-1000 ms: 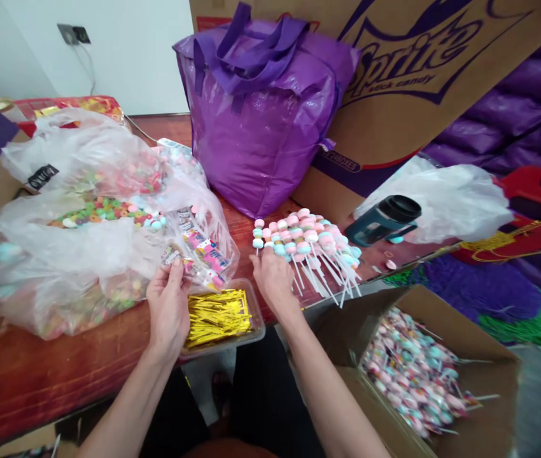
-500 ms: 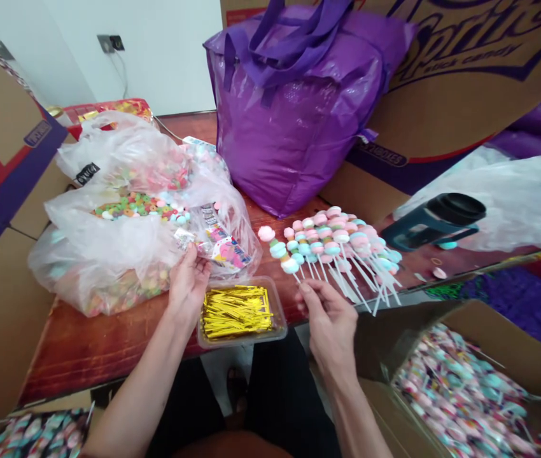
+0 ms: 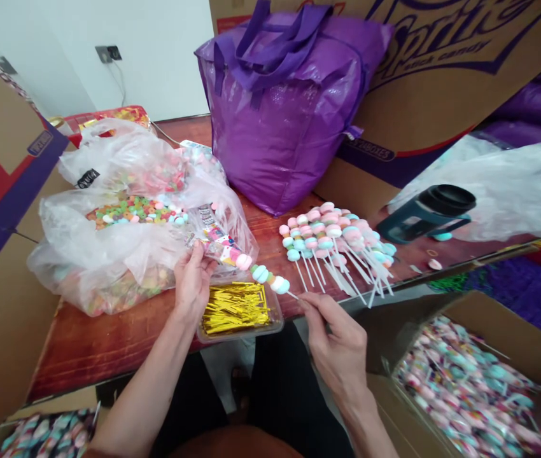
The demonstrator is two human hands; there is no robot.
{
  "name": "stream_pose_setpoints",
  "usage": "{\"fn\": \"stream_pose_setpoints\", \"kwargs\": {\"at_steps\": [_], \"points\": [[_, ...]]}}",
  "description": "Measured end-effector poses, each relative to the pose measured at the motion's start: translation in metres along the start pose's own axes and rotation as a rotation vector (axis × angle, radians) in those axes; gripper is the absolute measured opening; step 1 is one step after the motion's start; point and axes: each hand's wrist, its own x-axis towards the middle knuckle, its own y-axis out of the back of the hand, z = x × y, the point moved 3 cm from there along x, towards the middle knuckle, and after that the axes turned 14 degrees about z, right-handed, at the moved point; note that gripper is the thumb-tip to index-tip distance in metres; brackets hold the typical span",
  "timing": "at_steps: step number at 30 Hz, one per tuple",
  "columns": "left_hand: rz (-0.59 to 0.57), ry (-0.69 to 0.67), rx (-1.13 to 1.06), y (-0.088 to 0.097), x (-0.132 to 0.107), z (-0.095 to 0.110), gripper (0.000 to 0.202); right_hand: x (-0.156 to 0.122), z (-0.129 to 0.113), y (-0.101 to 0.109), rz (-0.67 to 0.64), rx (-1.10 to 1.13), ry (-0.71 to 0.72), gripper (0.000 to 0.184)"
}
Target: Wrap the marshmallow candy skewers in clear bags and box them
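Note:
My left hand (image 3: 193,280) pinches the end of a clear printed candy wrapper (image 3: 225,247) between thumb and fingers. In my right hand (image 3: 331,327), thumb and fingertips grip the white stick of a marshmallow skewer (image 3: 261,274) with pink, blue and white pieces. The skewer lies slanted, its pink tip at the wrapper's near end; whether it is inside I cannot tell. Just below it, a clear plastic tub (image 3: 277,321) is filled with gold twist ties (image 3: 235,308). To the right, a pile of similar skewers (image 3: 330,232) rests on the table, sticks toward me.
Plastic bags of gummy candy (image 3: 108,254) cover the table's left. A purple bag (image 3: 289,127) stands behind, a dark tumbler (image 3: 426,213) leans at right. An open carton of wrapped skewers (image 3: 471,381) sits lower right, another box of them (image 3: 46,436) lower left.
My right hand has lifted one skewer from beside the pile and swung its tip left to the wrapper. The left hand stays nearly in place. The view has shifted slightly.

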Motion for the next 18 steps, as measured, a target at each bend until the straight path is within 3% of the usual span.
{"fn": "stream_pose_setpoints", "kwargs": {"at_steps": [5,13,18], "points": [[-0.062,-0.029,0.093,0.0028,0.0034,-0.0022,0.039,0.0006,0.0012,0.001,-0.04,0.008,-0.005,0.012],[-0.045,-0.055,0.14,0.0015,0.0007,-0.0025,0.044,-0.0015,0.0008,0.0017,-0.025,-0.04,-0.022,0.01],[-0.023,-0.162,0.173,0.0019,0.0001,-0.004,0.038,-0.0036,0.0024,0.0013,-0.052,0.005,-0.075,0.01]]}}
